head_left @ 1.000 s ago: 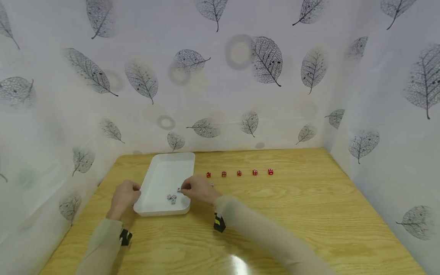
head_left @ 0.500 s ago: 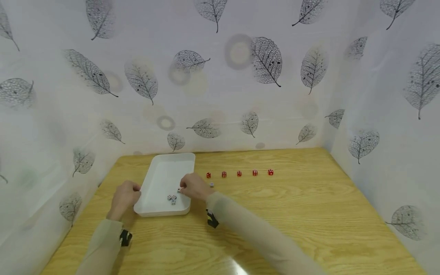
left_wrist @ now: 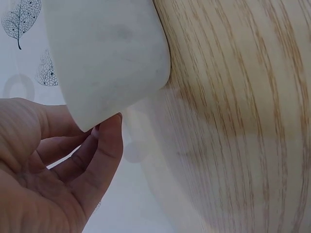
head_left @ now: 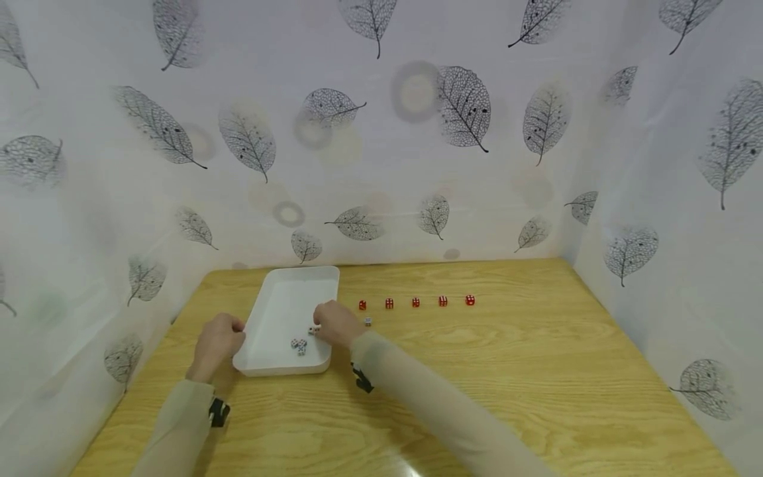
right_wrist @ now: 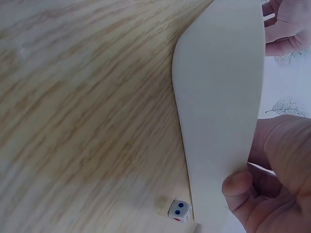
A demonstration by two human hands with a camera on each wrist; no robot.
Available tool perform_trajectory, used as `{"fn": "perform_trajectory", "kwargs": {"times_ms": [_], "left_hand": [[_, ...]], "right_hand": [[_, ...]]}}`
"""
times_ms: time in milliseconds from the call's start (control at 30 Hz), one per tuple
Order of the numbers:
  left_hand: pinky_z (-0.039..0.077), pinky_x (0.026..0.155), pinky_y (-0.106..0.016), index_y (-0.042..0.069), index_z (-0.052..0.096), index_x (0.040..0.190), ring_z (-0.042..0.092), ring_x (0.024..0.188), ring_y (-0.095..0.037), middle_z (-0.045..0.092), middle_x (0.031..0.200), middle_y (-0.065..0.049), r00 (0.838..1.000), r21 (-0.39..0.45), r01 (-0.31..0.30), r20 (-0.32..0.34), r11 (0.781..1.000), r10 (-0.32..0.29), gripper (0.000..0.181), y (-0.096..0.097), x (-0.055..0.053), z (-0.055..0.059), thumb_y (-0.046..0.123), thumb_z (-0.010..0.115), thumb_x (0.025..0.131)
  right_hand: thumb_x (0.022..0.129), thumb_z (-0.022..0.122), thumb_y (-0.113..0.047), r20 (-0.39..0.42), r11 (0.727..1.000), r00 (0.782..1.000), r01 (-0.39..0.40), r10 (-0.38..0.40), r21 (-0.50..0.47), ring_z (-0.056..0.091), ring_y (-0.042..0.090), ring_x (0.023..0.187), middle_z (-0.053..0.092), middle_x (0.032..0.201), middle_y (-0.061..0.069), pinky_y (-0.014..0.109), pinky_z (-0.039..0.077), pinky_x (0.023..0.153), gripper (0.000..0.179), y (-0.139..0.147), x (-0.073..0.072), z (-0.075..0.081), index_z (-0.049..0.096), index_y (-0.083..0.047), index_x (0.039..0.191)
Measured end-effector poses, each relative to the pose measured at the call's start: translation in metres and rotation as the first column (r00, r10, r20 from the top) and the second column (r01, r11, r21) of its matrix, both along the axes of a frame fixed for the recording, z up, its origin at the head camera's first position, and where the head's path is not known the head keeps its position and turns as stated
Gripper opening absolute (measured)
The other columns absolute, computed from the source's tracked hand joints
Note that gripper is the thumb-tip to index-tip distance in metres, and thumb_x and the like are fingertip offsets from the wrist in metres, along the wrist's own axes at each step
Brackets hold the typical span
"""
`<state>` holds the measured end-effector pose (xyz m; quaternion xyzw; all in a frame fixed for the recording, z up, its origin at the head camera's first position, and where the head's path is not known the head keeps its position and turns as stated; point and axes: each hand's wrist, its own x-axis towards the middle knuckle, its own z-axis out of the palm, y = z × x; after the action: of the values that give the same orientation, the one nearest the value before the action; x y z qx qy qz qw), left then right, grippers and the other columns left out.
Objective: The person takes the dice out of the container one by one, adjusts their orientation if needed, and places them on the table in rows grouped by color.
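The right hand [head_left: 340, 324] has shifted a little since a second ago: its wrist has swung in toward the tray, leaving the white die [head_left: 367, 321] on the tabletop [head_left: 507, 384] clear of the hand. The left hand [head_left: 216, 341], the white plastic tray [head_left: 283, 371] and the row of five red dice [head_left: 416, 302] have stayed put. I judge that the right hand is busy handling the white dice one at a time, this being an adjustment of its hold or reach.

Inside the tray, toward its near right part, three white dice [head_left: 301, 351] sit in a tight cluster, and another die [head_left: 312, 330] lies just beside the right fingertips. A further pale bit shows against those fingertips, too small to identify.

The right hand reaches over the tray's right rim with fingers bent; the right wrist view shows its thumb [right_wrist: 237, 184] in front of the outer wall, but the other fingertips are hidden, so I cannot tell whether they pinch a die. The left hand grips the opposite rim between thumb and fingers. The red dice lie beyond the right hand, well apart from the left.
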<state>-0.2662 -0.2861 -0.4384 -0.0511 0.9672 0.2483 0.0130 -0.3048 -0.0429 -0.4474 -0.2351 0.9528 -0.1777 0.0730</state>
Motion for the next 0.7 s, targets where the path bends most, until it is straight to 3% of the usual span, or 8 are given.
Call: {"fn": "perform_trajectory", "kwargs": {"times_ms": [233,467,700], "left_hand": [[0.050,0.064,-0.036,-0.011,0.065,0.104,0.062,0.081,-0.031,0.067,0.101,-0.026,1.000,0.005,-0.001,-0.013,1.000,0.001,0.028,0.0021,0.0009,0.0025,0.004,0.051,0.086],[0.050,0.063,-0.038,-0.012,0.065,0.103,0.062,0.081,-0.030,0.067,0.100,-0.027,1.000,0.009,0.010,-0.017,1.000,-0.010,0.027,0.0040,0.0028,0.0069,0.003,0.051,0.086],[0.050,0.063,-0.037,-0.013,0.065,0.105,0.062,0.082,-0.031,0.066,0.101,-0.028,1.000,0.003,0.009,-0.015,1.000,-0.009,0.027,0.0031,0.0025,0.0046,0.003,0.051,0.086]], "right_hand": [[0.089,0.070,-0.016,0.000,1.000,1.000,-0.004,0.004,0.016,0.065,0.012,0.097,0.071,0.109,0.003,0.022,0.053,0.084,0.022,-0.0025,-0.0023,-0.0042,0.071,-0.010,0.110],[0.089,0.070,-0.015,-0.019,0.999,1.000,-0.017,0.018,0.027,0.057,0.008,0.075,0.066,0.085,-0.002,0.019,0.049,0.069,0.008,-0.0039,-0.0041,-0.0074,0.070,-0.011,0.096],[0.087,0.071,-0.016,-0.037,0.998,0.999,-0.026,0.028,0.065,0.055,0.009,0.079,0.065,0.086,-0.004,0.021,0.049,0.076,0.007,-0.0045,-0.0016,-0.0085,0.069,-0.014,0.093]]}}
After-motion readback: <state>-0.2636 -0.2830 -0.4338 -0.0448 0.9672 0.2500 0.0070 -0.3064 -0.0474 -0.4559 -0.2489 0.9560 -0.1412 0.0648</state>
